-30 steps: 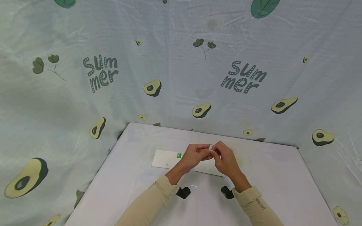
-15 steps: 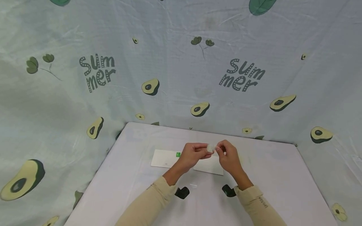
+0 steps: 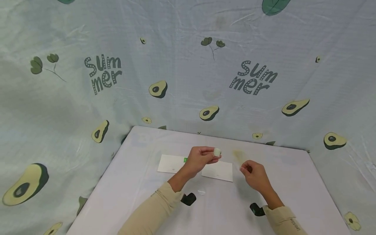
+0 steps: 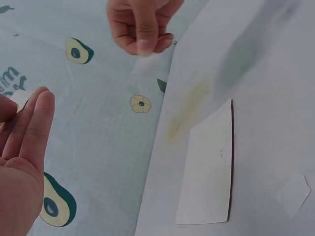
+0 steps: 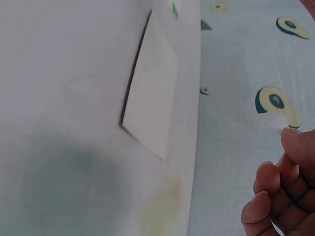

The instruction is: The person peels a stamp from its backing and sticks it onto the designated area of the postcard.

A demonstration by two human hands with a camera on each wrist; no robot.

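My left hand (image 3: 199,159) pinches a small white piece (image 3: 217,152), roundish in outline, between thumb and fingers above the table. What kind of thing it is cannot be told. To the right, my right hand (image 3: 256,176) pinches a thin, see-through scrap of film (image 4: 143,65) between thumb and index finger. Below the hands lie two flat white cards or boards: the left card (image 3: 170,164) has a green mark near my left hand, and the right card (image 3: 217,171) sits between the two hands.
A small clear piece of film (image 3: 201,192) lies on the white table (image 3: 141,195) in front of the cards. Behind the table hangs a cloth (image 3: 182,58) printed with avocados. A yellowish patch (image 3: 238,154) shows on the table near the right card.
My right hand has pulled away from the white piece, moving right and toward me with the see-through scrap. My left hand stays nearly in place, still holding the white piece.
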